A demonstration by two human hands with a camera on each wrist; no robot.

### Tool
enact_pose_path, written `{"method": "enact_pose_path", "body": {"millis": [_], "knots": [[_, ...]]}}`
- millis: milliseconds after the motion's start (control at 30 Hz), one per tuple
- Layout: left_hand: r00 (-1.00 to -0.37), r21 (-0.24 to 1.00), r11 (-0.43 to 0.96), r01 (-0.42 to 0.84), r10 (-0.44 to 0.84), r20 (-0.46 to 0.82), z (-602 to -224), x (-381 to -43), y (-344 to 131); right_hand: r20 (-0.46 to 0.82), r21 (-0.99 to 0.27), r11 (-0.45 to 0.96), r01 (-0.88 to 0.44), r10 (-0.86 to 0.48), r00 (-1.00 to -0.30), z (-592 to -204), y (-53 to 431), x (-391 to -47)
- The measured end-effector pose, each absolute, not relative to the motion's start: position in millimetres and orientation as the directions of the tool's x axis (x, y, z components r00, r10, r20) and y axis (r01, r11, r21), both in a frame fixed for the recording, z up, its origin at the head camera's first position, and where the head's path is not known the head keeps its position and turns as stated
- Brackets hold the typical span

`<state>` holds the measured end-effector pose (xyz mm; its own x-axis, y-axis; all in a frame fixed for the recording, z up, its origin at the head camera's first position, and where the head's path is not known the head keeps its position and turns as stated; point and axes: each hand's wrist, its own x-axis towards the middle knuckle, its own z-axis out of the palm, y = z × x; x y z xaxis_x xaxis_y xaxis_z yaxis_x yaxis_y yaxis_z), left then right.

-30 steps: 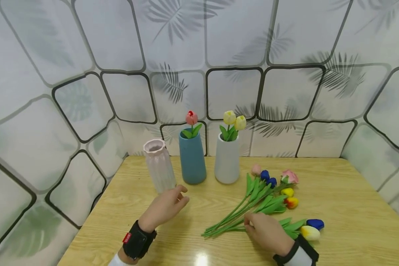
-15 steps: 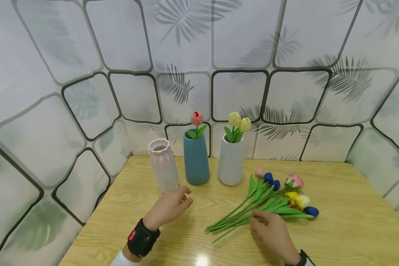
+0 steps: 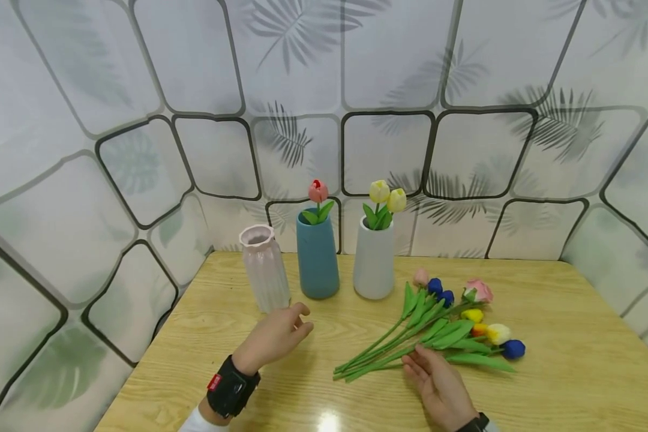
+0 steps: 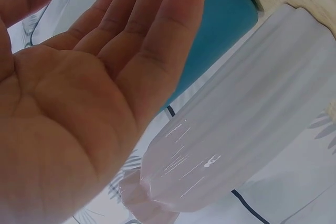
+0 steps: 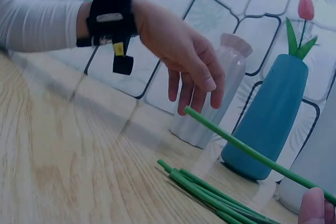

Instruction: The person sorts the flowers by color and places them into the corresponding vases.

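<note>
Backdrop: a large pale grey-white cloth (image 3: 389, 78) printed with dark cell outlines and fern leaves. Below it, a light wood-grain table (image 3: 578, 336). Across its right half, a heap of artificial flowers with long green stems and leaves (image 3: 453, 334), stem ends pointing left. Behind, three upright ceramic-looking vases: a smooth white tapered one (image 3: 374, 264) bearing two pale yellow tulips (image 3: 380, 192); a matte teal-blue tapered one (image 3: 317, 258) with one coral-pink tulip (image 3: 318, 191); a glossy pale pink ribbed one with ruffled rim (image 3: 266, 273), no bloom showing above it. Left hand (image 3: 272, 336) just in front of the pink vase, fingers loosely spread, holding nothing. Right hand (image 3: 440, 381) at the near edge of the heap, thumb and fingertips pinching one slim green stem (image 5: 252, 152), its cut end lifted clear of the others. Among the smaller blooms: a pink rose (image 3: 477, 290), a deep blue tulip (image 3: 513, 349). Which bloom the pinched stem carries is hard to tell; leaves overlap there. Risks, as judged: crossed leaves could snag and drag neighbours along if the stem is pulled sideways; a light pinch might let it roll; a careless left knuckle could tip the pink vase.
</note>
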<state>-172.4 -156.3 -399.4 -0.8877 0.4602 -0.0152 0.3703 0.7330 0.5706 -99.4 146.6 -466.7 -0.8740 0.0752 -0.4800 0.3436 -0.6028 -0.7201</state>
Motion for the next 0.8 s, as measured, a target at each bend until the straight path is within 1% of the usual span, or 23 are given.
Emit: {"method": "enact_pose_path", "body": {"millis": [267,433,600,733,800], "knots": [[-0.884,0.562,0.734,0.381,0.468,-0.013,-401.6,-173.2,-156.0,-0.410,-0.784,-0.536,0.313,0.070,-0.909,-461.6,137.0,-97.3],[-0.883,0.566,0.735,0.372,0.468,-0.028,-403.3,-173.3,-156.4,-0.363,-0.843,-0.462,0.275,0.110,-0.925,-454.3,129.6,-98.3],[-0.882,0.566,0.739,0.366,0.469,-0.041,-405.0,-173.4,-157.1,-0.349,-0.860,-0.442,0.254,0.147,-0.925,-450.0,124.2,-99.8],[-0.903,0.567,0.751,0.339,0.429,-0.029,-402.7,-174.1,-157.6,-0.333,-0.873,-0.426,0.236,0.170,-0.928,-448.3,121.9,-100.1],[-0.920,0.567,0.756,0.327,0.391,0.009,-401.3,-175.6,-158.8,-0.317,-0.883,-0.415,0.220,0.180,-0.931,-447.6,121.4,-100.1]]}}
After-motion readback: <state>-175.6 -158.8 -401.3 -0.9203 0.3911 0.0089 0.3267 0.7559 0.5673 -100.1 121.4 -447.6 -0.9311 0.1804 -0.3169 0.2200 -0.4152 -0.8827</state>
